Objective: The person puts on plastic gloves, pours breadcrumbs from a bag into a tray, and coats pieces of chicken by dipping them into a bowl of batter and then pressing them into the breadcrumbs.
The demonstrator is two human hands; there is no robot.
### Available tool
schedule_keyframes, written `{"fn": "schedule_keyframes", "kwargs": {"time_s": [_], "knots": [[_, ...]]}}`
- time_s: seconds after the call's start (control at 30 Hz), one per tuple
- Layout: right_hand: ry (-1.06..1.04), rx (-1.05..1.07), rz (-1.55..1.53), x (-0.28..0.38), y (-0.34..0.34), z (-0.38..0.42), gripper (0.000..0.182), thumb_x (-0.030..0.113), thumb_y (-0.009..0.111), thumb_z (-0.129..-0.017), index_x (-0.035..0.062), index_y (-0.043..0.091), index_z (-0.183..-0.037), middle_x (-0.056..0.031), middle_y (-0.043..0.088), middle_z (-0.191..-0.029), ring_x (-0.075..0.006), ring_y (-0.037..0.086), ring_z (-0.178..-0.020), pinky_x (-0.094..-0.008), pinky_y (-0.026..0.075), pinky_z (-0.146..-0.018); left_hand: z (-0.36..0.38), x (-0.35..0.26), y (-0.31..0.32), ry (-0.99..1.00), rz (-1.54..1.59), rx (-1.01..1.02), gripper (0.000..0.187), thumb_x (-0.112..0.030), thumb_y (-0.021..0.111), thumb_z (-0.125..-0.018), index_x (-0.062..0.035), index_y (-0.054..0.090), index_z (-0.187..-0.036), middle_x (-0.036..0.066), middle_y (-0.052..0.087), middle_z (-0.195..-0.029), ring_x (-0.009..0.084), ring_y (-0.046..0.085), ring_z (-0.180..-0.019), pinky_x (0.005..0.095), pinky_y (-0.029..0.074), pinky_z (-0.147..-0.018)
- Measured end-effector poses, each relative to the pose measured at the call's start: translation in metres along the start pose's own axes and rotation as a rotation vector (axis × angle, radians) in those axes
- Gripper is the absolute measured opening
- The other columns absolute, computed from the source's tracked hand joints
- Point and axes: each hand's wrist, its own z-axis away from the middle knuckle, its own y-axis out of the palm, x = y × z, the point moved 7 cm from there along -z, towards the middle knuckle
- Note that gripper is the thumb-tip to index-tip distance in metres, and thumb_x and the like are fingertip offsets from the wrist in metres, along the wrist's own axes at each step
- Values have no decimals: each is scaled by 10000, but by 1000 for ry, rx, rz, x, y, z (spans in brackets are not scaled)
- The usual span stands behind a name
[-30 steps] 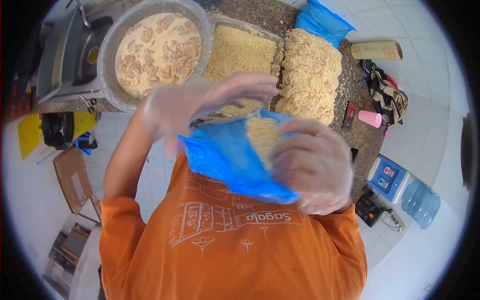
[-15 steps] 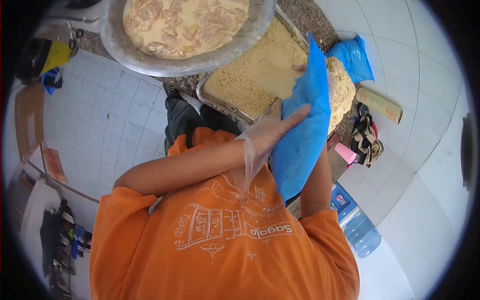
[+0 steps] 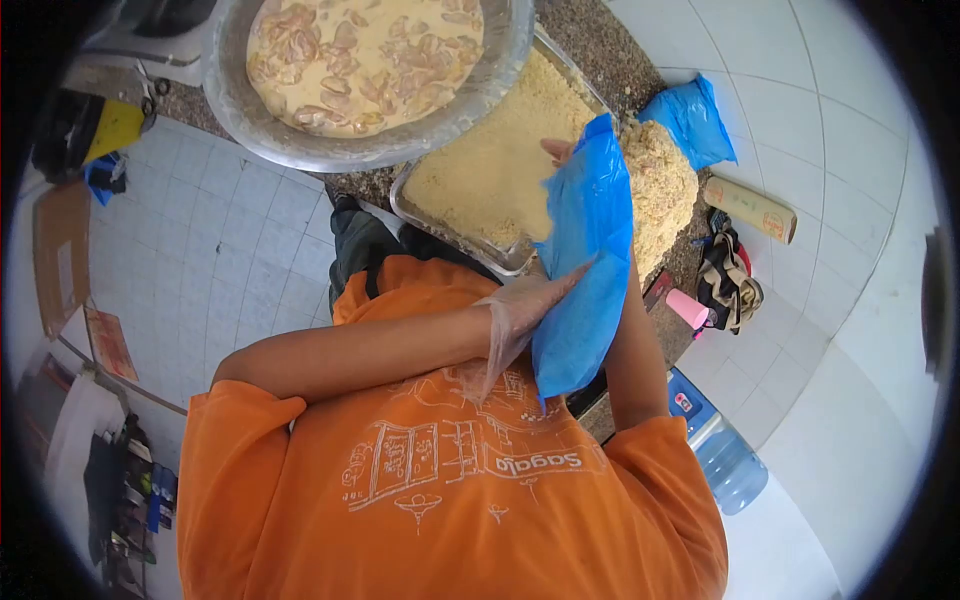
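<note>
A blue plastic bag (image 3: 590, 260) is held upright and tilted, its upper part over the right side of a metal tray (image 3: 505, 262) of pale crumbs. My left hand (image 3: 535, 300), in a loose clear glove, grips the bag's near side, with the thumb lying on the plastic. My right hand (image 3: 557, 148) is mostly hidden behind the bag; only fingertips show past its upper left edge, and it seems to hold the bag from behind. A smooth pale layer (image 3: 470, 180) covers much of the crumbs. Right of the bag is a coarse crumb heap (image 3: 660, 195).
A large metal bowl (image 3: 220, 90) of raw meat pieces in pale batter overlaps the tray. Another blue bag (image 3: 690, 120), a long box (image 3: 750, 208), a pink cup (image 3: 687, 308), a dark strap bundle (image 3: 728, 275) and scissors (image 3: 150, 88) lie around. A water bottle (image 3: 730, 465) stands lower right.
The blue bag has moved slightly left with both hands, and its top sits lower and looks more crumpled. The smooth layer in the tray has spread toward its near left part.
</note>
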Motion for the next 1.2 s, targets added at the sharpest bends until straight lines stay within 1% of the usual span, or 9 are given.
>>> {"fn": "schedule_keyframes", "kwargs": {"time_s": [0.17,0.27,0.33,0.47,0.63,0.73,0.97,1.07,1.2], "knots": [[-105,-34,-261,-43,-50,-44,450,341,570,-1013,-55,681,-1197,-177,742,-1064,-208,676,-819,-331,553,-798,-14,-3,-8,-46,-26,64,902,-621,679,-906,60,449,-1452,166,619,-1328,231,632,-1167,359,524,-957],[-379,175,432,-38,-36,-48,442,320,502,-1044,-29,627,-1284,-185,716,-1203,-213,688,-902,-323,547,-835,-13,-3,-1,-73,-61,118,892,-620,670,-912,53,450,-1453,161,621,-1324,229,631,-1164,357,523,-956],[-233,-74,-141,-24,-62,-52,416,280,451,-1062,-3,595,-1331,-186,695,-1251,-223,693,-953,-317,550,-846,-18,-8,1,-90,-87,173,885,-620,664,-915,48,450,-1454,158,622,-1321,228,630,-1163,357,523,-955],[-248,26,284,6,-34,-28,420,265,386,-1072,5,587,-1334,-216,685,-1254,-246,698,-946,-331,565,-833,-20,-11,8,-131,-149,255,871,-619,652,-923,40,451,-1456,152,624,-1314,225,628,-1160,355,522,-953],[-61,49,-430,-15,-40,-64,414,264,500,-1029,-17,603,-1314,-203,722,-1139,-195,692,-824,-327,568,-664,-23,-17,11,-151,-211,303,854,-617,637,-932,29,452,-1459,144,626,-1306,222,625,-1156,353,521,-951],[-122,-57,21,-1,-48,-36,451,366,485,-1066,5,597,-1311,-190,686,-1263,-221,681,-943,-358,562,-804,-24,-20,11,-158,-251,315,843,-616,628,-938,22,452,-1460,139,628,-1301,221,624,-1154,351,520,-950],[-150,-69,-21,-23,-53,-53,419,360,541,-1033,28,608,-1280,-203,684,-1260,-243,680,-969,-380,548,-858,-22,-20,6,-164,-303,286,820,-614,607,-951,6,453,-1464,127,631,-1290,216,620,-1148,348,519,-946],[-250,-162,-251,0,-66,-48,353,315,590,-1008,17,639,-1192,-193,704,-1218,-233,679,-902,-377,543,-846,-21,-18,4,-159,-344,270,810,-614,599,-957,0,454,-1465,122,633,-1286,215,619,-1146,347,518,-945],[-509,-239,19,46,-52,17,189,174,599,-1008,23,707,-1049,-38,677,-821,-130,631,-725,-264,502,-637,-18,-29,-8,-113,-452,237,796,-612,587,-965,-9,454,-1467,116,635,-1279,212,617,-1143,345,518,-943]]}}
